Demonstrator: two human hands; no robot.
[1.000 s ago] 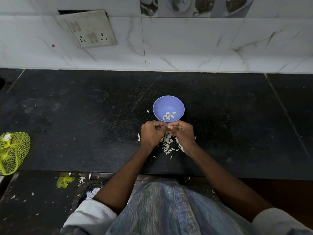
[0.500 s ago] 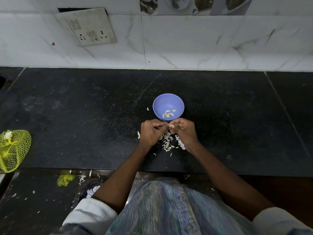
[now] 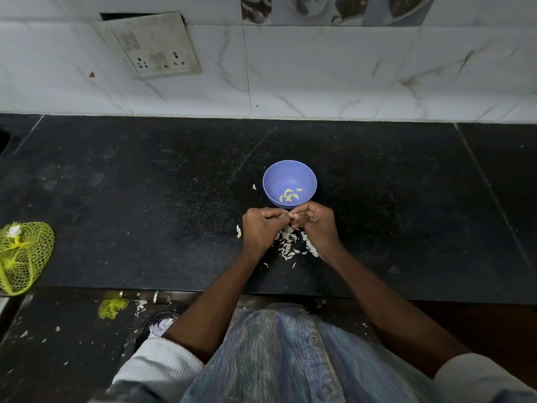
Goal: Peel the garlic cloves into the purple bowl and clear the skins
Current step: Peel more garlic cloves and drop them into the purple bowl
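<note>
Both hands meet just before the purple bowl (image 3: pixel 289 181), mid-surface: left hand (image 3: pixel 261 228) and right hand (image 3: pixel 315 223) pinch 1 garlic clove (image 3: pixel 291 216) between fingertips. It looks tiny, light, firm, probably slippery; grip its ends. Papery skins (image 3: pixel 290 242) lie beneath.

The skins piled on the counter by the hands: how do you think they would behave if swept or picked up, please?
The skins look like thin pale flakes, so probably very light and apt to scatter when swept. Strays already lie apart from the pile, near the bowl, which suggests they drift easily. Being so flat on the counter, they may be hard to pinch singly.
</note>
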